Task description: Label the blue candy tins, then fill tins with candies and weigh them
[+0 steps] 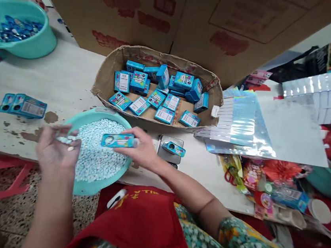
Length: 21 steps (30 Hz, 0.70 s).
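Observation:
My left hand (59, 146) is cupped palm up at the left rim of a turquoise basin (86, 190), slightly blurred. Several small white candies (67, 140) rest in its palm and fingers. Over the basin, my right hand (143, 149) grips a small blue candy box (118, 139); a round hole shows in its upper face. Beneath both hands, pale candies (98, 160) fill much of the basin. To the right of my right hand, another blue box (174, 148) lies on a small digital scale (164, 155), apart from the hand.
Behind the basin, a low cut-down carton (104, 81) contains several blue boxes, with a tall cardboard box (195, 24) behind it. Two blue boxes (24, 106) stand at left near a turquoise bucket (43, 40). Shiny sheets (292, 134) and assorted packets (255, 176) lie at right.

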{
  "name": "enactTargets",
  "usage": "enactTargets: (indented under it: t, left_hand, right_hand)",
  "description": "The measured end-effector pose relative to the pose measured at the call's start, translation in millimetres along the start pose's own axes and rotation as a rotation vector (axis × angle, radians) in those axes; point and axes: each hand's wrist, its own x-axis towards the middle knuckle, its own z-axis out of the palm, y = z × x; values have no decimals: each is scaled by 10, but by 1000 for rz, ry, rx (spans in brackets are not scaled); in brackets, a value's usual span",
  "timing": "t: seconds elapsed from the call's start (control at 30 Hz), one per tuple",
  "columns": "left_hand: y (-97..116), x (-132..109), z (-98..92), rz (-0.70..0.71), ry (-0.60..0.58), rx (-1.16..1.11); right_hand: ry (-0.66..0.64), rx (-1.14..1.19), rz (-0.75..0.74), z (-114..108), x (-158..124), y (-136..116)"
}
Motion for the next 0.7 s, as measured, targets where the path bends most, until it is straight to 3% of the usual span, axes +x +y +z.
enactTargets:
  t: [0.07, 0.13, 0.3, 0.4, 0.53, 0.63, 0.7]
  left_hand:
    - [-170, 117, -106, -290, 63, 66]
    - [-374, 218, -200, -495, 45, 84]
    - [-616, 192, -257, -430, 71, 219]
    - [-615, 14, -86, -443, -175, 475]
    - [-758, -280, 453, -335, -563, 825]
    - [-1019, -483, 964, -166, -876, 1057]
    - [-1217, -591, 1255, 31, -1040, 1235]
  right_hand:
    - [102, 17, 35, -394, -97, -95]
    - [241, -7, 56, -773, -210, -132]
    - [612, -129, 89, -1439, -613, -54]
    - [741, -120, 148, -1597, -861, 72]
    - [815, -56, 225, -1644, -1108, 282]
    - [845, -3, 249, -1666, -1244, 411]
    - [875, 34, 277, -1695, -1328, 467]
